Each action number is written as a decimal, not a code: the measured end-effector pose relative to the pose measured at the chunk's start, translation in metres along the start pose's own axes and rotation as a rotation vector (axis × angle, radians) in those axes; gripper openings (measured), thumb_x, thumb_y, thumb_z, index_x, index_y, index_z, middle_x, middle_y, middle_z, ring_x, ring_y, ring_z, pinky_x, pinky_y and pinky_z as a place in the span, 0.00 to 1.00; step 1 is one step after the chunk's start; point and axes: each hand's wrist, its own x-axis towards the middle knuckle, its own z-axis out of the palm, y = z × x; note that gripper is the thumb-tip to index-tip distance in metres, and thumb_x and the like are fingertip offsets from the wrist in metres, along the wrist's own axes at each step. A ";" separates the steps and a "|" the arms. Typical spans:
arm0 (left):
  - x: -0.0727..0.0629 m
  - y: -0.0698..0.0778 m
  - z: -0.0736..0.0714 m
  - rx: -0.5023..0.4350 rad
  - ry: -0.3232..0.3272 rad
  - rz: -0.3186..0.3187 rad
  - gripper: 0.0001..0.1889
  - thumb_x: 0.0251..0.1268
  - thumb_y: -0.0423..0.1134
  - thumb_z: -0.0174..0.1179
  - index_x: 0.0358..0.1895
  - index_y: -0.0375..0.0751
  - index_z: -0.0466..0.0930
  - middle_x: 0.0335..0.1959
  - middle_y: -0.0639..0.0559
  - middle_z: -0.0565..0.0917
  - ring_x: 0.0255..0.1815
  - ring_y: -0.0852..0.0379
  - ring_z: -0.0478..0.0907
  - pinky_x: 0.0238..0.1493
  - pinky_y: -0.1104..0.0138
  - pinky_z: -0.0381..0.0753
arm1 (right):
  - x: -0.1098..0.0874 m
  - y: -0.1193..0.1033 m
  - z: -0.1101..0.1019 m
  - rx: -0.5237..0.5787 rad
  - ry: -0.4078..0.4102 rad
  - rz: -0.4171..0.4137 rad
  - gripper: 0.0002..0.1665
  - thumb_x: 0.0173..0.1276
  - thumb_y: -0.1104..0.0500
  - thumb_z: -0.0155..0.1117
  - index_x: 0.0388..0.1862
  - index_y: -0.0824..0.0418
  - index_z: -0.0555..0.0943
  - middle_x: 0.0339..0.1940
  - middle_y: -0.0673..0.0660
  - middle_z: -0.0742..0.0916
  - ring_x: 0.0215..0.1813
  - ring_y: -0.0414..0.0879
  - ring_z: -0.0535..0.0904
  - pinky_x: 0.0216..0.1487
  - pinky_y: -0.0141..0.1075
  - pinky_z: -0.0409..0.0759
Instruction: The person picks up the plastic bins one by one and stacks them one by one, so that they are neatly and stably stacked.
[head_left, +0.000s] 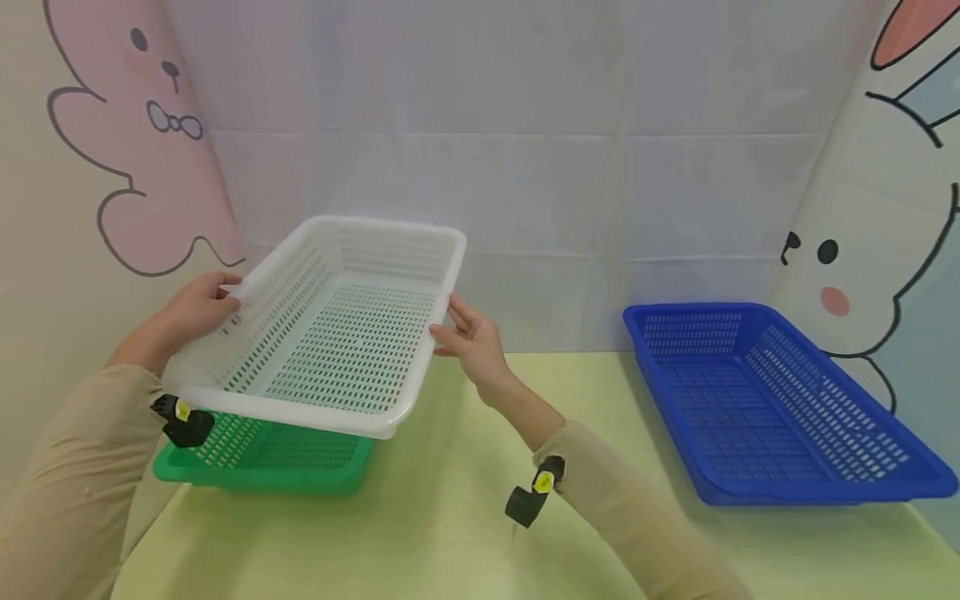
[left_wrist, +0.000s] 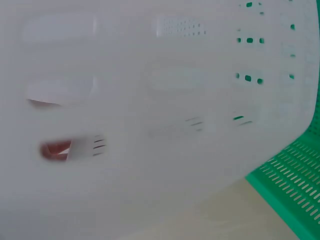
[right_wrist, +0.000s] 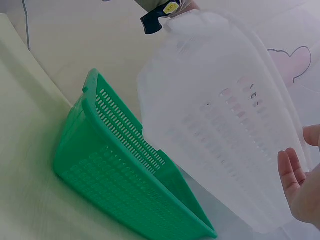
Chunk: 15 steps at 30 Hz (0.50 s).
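Up over the green basket (head_left: 285, 479), your left hand (head_left: 198, 308) and right hand (head_left: 476, 346) grip the tilted white basket (head_left: 300, 408) by opposite sides, mid-carry by the looks, next move calling for steady, matched support!

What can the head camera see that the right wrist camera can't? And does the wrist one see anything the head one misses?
Only the head view shows the blue basket, the white bunny picture with its pink cheek, and down into the white basket to its floor full of holes.

Only the right wrist view shows the white basket's outside from low down, and the long outer wall of the green basket.

Both show the white and green baskets, the right hand at the white rim, and the yellow-green table.
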 end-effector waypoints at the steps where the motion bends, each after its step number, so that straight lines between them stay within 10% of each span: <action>1: 0.000 -0.001 -0.001 0.006 0.001 -0.007 0.27 0.68 0.34 0.38 0.65 0.21 0.44 0.49 0.24 0.63 0.30 0.52 0.78 0.29 0.60 0.82 | 0.000 0.001 0.003 0.001 -0.001 0.002 0.36 0.64 0.68 0.56 0.69 0.63 0.56 0.67 0.57 0.67 0.43 0.41 0.81 0.42 0.34 0.80; 15: -0.007 -0.015 -0.010 0.143 0.107 -0.021 0.25 0.63 0.31 0.39 0.59 0.15 0.50 0.46 0.21 0.64 0.32 0.40 0.77 0.27 0.59 0.79 | -0.003 0.019 0.026 0.080 -0.002 0.076 0.39 0.63 0.69 0.57 0.70 0.62 0.53 0.68 0.53 0.65 0.34 0.34 0.79 0.40 0.31 0.79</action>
